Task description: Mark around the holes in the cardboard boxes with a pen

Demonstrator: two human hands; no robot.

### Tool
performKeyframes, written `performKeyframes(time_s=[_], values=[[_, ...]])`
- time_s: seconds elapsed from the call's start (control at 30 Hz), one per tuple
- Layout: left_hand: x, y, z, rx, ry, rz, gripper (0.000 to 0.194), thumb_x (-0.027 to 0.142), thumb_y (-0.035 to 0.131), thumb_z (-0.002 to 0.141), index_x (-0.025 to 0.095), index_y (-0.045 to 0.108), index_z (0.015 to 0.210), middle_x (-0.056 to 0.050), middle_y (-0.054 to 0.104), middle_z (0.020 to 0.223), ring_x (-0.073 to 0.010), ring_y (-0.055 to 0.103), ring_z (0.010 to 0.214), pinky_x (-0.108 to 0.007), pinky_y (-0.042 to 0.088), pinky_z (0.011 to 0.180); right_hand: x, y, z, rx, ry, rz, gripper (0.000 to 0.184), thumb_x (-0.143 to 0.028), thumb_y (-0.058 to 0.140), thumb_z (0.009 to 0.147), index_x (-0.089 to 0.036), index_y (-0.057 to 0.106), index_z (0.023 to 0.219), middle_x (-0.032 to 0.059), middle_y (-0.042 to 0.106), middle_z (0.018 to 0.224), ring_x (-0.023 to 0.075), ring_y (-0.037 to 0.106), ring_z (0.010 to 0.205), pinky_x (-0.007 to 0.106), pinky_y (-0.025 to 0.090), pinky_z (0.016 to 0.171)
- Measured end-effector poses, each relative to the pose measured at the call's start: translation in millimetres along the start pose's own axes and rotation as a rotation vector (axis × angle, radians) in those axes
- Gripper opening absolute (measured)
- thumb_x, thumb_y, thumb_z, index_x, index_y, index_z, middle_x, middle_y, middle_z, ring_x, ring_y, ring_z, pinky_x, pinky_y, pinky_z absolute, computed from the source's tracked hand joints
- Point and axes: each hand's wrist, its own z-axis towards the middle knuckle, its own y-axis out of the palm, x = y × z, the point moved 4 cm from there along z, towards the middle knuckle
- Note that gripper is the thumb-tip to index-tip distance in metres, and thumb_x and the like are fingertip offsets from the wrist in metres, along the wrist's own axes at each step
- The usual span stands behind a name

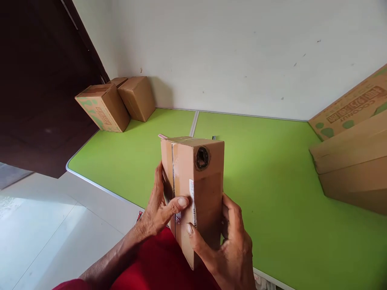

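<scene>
Both hands hold a brown cardboard box [208,201] upright in front of my body, over the table's near edge. My left hand [160,205] grips its left side, with the thumb pressed flat on the face by a white label [192,201]. Around the lower right goes my right hand [229,245], its thumb on the near corner and its fingers behind the right face. Near the top of the box is a dark, scribbled round mark or hole [202,158]. Clear tape and a dark seam run down the left part. The far side is hidden.
A green table [272,209] spreads beneath, against a white wall [242,60]. Several cardboard boxes [104,110] stand at the back left. At the right is a large open carton [350,157]. A small dark object [214,137] lies behind the held box. A dark door [39,80] stands left.
</scene>
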Motion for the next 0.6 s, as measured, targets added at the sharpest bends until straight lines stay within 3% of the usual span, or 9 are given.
performKeyframes(time_s=[0.07, 0.13, 0.23, 0.3, 0.37, 0.5, 0.6], values=[[5, 2.7, 0, 0.008, 0.016, 0.073, 0.138, 0.088, 0.088, 0.083, 0.032, 0.015, 0.187, -0.016, 0.018, 0.196, -0.0515, 0.010, 0.182, -0.069, 0.012, 0.148, -4, 1, -4, 0.029, -0.076, -0.052, 0.078, -0.068, 0.077, 0.097, -0.019, 0.060, 0.155, 0.0191, 0.086, 0.125, 0.0370, 0.087, 0.099, 0.043, 0.074, 0.074], [9, 2.7, 1, -0.008, -0.011, 0.093, 0.149, 0.086, 0.092, 0.080, 0.032, 0.004, 0.187, -0.018, 0.012, 0.196, -0.0511, 0.008, 0.182, -0.071, 0.010, 0.148, -5, -1, -7, 0.036, -0.107, -0.081, 0.080, -0.072, 0.078, 0.097, -0.020, 0.061, 0.156, 0.0193, 0.085, 0.126, 0.0378, 0.087, 0.099, 0.045, 0.074, 0.075], [10, 1.0, 1, -0.094, -0.076, -0.033, 0.144, 0.077, 0.093, 0.085, 0.032, 0.002, 0.187, -0.019, 0.029, 0.189, -0.0498, 0.028, 0.177, -0.071, 0.027, 0.144, -3, -6, -2, -0.026, -0.080, -0.026, 0.064, -0.071, 0.078, 0.100, -0.028, 0.069, 0.145, 0.0127, 0.086, 0.120, 0.0355, 0.086, 0.096, 0.043, 0.072, 0.074], [7, 0.3, 0, -0.158, -0.091, -0.109, 0.140, 0.075, 0.093, 0.085, 0.032, 0.007, 0.187, -0.019, 0.046, 0.176, -0.0502, 0.043, 0.168, -0.072, 0.037, 0.138, -3, -8, 8, -0.083, 0.009, 0.092, 0.055, -0.068, 0.078, 0.101, -0.030, 0.071, 0.140, 0.0101, 0.085, 0.118, 0.0339, 0.085, 0.098, 0.042, 0.071, 0.075], [3, 1.1, 0, -0.223, -0.076, -0.143, 0.135, 0.071, 0.093, 0.086, 0.032, 0.012, 0.187, -0.018, 0.053, 0.167, -0.0499, 0.049, 0.163, -0.073, 0.037, 0.137, -4, -7, 19, -0.167, 0.153, 0.271, 0.062, -0.068, 0.082, 0.098, -0.031, 0.069, 0.146, 0.0118, 0.084, 0.128, 0.0359, 0.084, 0.108, 0.044, 0.072, 0.081], [-2, 3.5, 1, -0.326, 0.000, -0.172, 0.128, 0.060, 0.094, 0.087, 0.032, 0.019, 0.187, -0.017, 0.046, 0.176, -0.0496, 0.041, 0.169, -0.072, 0.026, 0.143, -5, 4, 25, -0.389, 0.446, 0.632, 0.080, -0.072, 0.083, 0.097, -0.032, 0.061, 0.162, 0.0142, 0.078, 0.148, 0.0426, 0.077, 0.132, 0.055, 0.070, 0.102], [-4, 2.3, 1, -0.351, -0.011, -0.182, 0.132, 0.060, 0.094, 0.087, 0.030, 0.016, 0.188, -0.019, 0.042, 0.182, -0.0507, 0.039, 0.171, -0.072, 0.025, 0.144, -6, 10, 22, -0.439, 0.488, 0.736, 0.082, -0.069, 0.087, 0.095, -0.038, 0.059, 0.165, 0.0114, 0.078, 0.149, 0.0432, 0.075, 0.136, 0.059, 0.066, 0.109]])
